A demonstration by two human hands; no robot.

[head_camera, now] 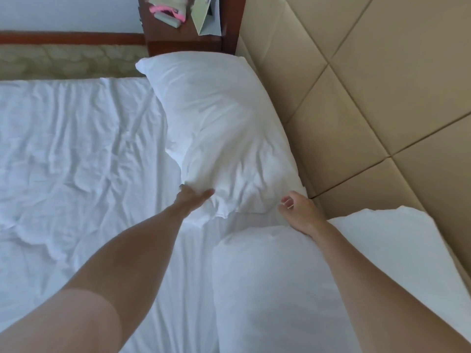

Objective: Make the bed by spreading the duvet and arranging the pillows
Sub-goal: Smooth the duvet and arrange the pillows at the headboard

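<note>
A white pillow (pixel 224 133) lies against the beige padded headboard (pixel 369 80). My left hand (pixel 194 197) grips its near left corner, fingers tucked under the cloth and thumb on top. My right hand (pixel 302 212) hovers at the pillow's near right corner with fingers loosely curled and nothing in them. A second white pillow (pixel 280 289) lies nearer me, under my right forearm. Wrinkled white bedding (pixel 76 154) covers the mattress to the left; I cannot tell whether it is the sheet or the duvet.
A dark wooden nightstand (pixel 183 39) stands past the far pillow, holding a pink item (pixel 168 11) and papers (pixel 206 19). A patterned strip of mattress side (pixel 68 62) and a wooden rail (pixel 71 36) run along the bed's far edge.
</note>
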